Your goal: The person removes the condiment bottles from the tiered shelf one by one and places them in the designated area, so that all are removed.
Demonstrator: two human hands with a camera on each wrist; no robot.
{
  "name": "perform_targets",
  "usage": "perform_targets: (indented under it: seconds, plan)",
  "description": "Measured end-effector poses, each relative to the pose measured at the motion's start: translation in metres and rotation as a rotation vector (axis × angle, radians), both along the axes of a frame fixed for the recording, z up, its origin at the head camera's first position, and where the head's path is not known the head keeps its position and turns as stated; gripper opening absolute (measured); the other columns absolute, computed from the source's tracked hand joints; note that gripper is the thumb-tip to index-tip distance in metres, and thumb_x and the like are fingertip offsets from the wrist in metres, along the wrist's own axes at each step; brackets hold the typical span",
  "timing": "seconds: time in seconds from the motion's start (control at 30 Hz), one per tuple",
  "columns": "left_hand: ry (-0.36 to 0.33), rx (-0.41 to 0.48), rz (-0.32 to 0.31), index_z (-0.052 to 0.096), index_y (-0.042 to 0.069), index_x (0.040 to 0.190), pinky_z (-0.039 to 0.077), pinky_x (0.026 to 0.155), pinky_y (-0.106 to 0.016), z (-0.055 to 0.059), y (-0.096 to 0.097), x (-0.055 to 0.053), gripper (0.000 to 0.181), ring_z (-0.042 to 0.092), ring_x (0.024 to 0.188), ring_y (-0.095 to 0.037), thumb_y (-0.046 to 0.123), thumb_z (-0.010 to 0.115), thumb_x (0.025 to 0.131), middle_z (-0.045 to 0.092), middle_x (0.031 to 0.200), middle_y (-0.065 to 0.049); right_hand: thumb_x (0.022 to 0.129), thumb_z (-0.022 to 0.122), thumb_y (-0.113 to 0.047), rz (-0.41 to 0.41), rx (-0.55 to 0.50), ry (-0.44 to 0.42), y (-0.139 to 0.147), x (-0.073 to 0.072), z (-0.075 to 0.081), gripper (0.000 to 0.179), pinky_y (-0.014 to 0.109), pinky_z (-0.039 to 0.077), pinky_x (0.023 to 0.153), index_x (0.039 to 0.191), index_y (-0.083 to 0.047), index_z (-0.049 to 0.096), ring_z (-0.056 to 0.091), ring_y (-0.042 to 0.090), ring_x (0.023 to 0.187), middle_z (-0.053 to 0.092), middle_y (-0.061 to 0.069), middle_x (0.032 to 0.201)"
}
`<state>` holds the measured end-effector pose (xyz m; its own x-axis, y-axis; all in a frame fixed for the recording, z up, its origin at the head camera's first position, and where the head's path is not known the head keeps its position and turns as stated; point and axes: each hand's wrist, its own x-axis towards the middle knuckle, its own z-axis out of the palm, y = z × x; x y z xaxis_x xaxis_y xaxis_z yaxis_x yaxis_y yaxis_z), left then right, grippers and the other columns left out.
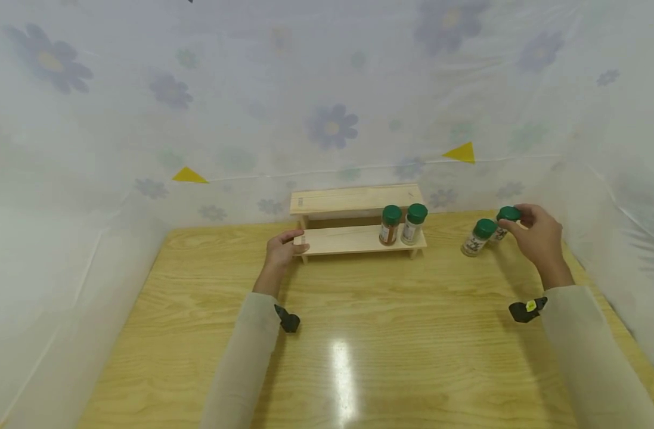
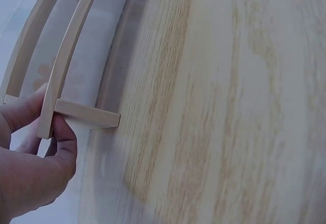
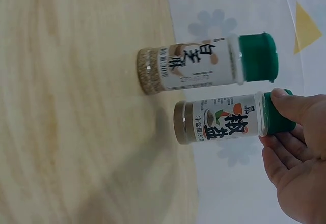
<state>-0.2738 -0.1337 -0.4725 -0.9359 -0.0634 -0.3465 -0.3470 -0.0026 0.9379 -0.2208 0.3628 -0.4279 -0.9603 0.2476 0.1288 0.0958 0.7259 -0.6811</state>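
Observation:
A two-tier wooden rack stands against the back wall. My left hand grips the left end of its lower shelf, thumb on one face and curled fingers on the other, as the left wrist view shows. On that shelf's right part stand two green-capped spice jars, one reddish-brown jar and one pale jar. At the right, my right hand pinches the green cap of a pepper-salt spice jar. Beside it a sesame jar stands upright on the table, untouched.
The wood-grain table runs up to a flower-printed plastic curtain at the back and sides. Two yellow triangles are stuck on the curtain. The rack's upper tier sits behind and above the lower shelf.

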Motion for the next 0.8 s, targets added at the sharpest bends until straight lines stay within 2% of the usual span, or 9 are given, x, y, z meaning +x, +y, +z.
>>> perform_targets:
  seconds: [0.3,0.8]
  plan:
    - [-0.006,0.013,0.010,0.066,0.008,0.119,0.047,0.102,-0.038,0.000,0.001,-0.001,0.041,0.039,0.136,-0.026,-0.003,0.072,0.080,0.043,0.147,-0.006,0.095,0.054,-0.040,-0.011,-0.024,-0.038,0.001,0.011,-0.013,0.067,0.057,0.042,0.099,0.140,0.006,0.036,0.044,0.050,0.122,0.046,0.034,0.133]
    - [-0.013,0.006,0.007,0.065,0.009,0.120,0.048,0.101,-0.037,0.002,0.001,0.002,0.042,0.039,0.136,-0.026,-0.003,0.072,0.080,0.041,0.148,-0.007,0.094,0.058,-0.037,-0.008,-0.024,-0.018,-0.003,0.016,-0.015,0.067,0.058,0.042,0.098,0.141,0.006,0.037,0.045,0.051,0.121,0.047,0.035,0.132]
